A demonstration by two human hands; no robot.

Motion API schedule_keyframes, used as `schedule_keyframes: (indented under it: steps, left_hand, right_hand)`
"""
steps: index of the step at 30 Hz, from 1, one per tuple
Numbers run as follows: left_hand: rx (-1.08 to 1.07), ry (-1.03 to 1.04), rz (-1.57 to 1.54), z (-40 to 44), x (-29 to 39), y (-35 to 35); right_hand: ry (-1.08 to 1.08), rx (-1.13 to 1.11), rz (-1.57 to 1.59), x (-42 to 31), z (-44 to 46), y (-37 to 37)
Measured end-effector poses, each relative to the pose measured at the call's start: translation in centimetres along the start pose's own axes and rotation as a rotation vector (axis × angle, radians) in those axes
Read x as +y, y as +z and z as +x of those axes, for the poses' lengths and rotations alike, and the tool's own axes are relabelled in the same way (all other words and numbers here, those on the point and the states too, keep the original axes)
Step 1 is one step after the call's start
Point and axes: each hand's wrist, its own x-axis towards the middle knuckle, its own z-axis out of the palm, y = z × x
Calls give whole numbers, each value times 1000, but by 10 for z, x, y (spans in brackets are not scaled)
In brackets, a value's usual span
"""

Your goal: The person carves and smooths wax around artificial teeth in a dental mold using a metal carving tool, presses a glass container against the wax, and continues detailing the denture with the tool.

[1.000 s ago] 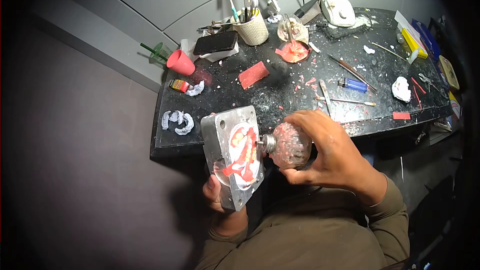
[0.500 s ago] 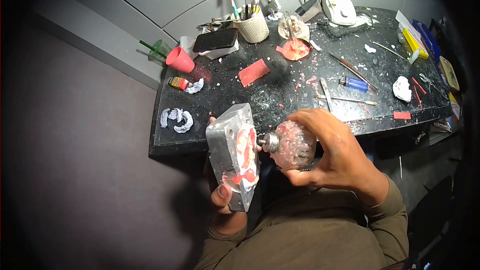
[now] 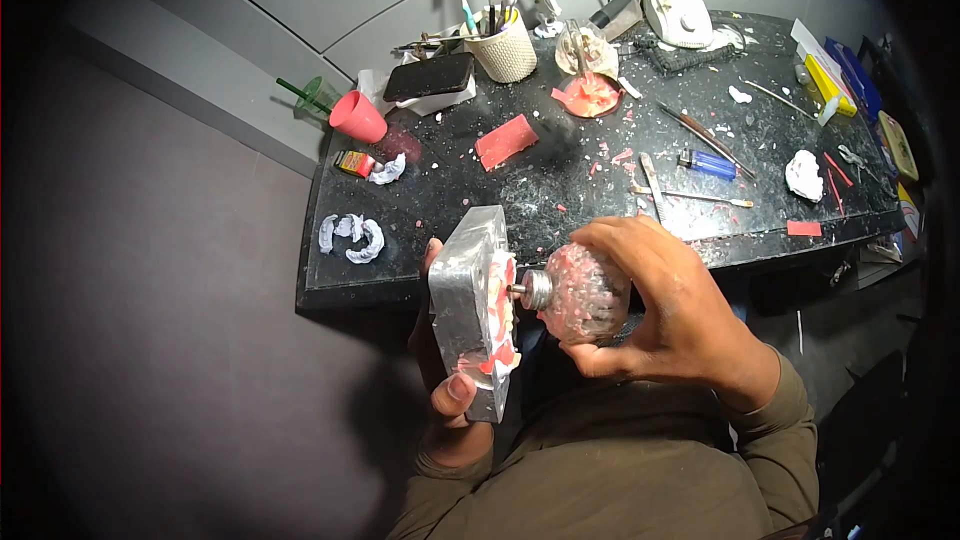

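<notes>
Silvery metal block (image 3: 460, 290), on edge in the left hand (image 3: 456, 408), just in front of the bench (image 3: 400, 275)! Right hand (image 3: 680, 310) wrapped round a glass bottle (image 3: 588, 300), nozzle (image 3: 519, 291) up by the pink material (image 3: 501, 354); contact, can't tell. Pink's already on the white filling (image 3: 495, 290), but its edges look ragged, unfinished. Further back, a red sheet (image 3: 506, 142) lies flat.

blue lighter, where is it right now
In the head view, the blue lighter lies on the right half of the black workbench, beside the brown-handled tool and beyond the right hand.
</notes>
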Motion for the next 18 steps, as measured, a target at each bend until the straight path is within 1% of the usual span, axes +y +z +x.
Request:
schedule_keyframes:
  steps: [1,8,10,12,14,17,18]
  left_hand:
    - [-2,0,3,0,1,0]
    - [4,16,43,1,2,2]
    - [8,27,61,1,2,4]
    - [43,57,110,0,2,7]
    - [155,54,229,0,-1,8]
    - [84,57,153,4,-1,2]
    - [81,36,98,7,1,3]
  right_hand:
    - [-25,0,0,1,0,0]
    - [-3,6,5,0,0,0]
    - [-29,12,-6,2,0,1]
    - [-27,6,6,2,0,0]
    - [-23,-2,19,3,0,0]
    - [49,61,-38,13,0,0]
    - [35,120,-53,18,1,1]
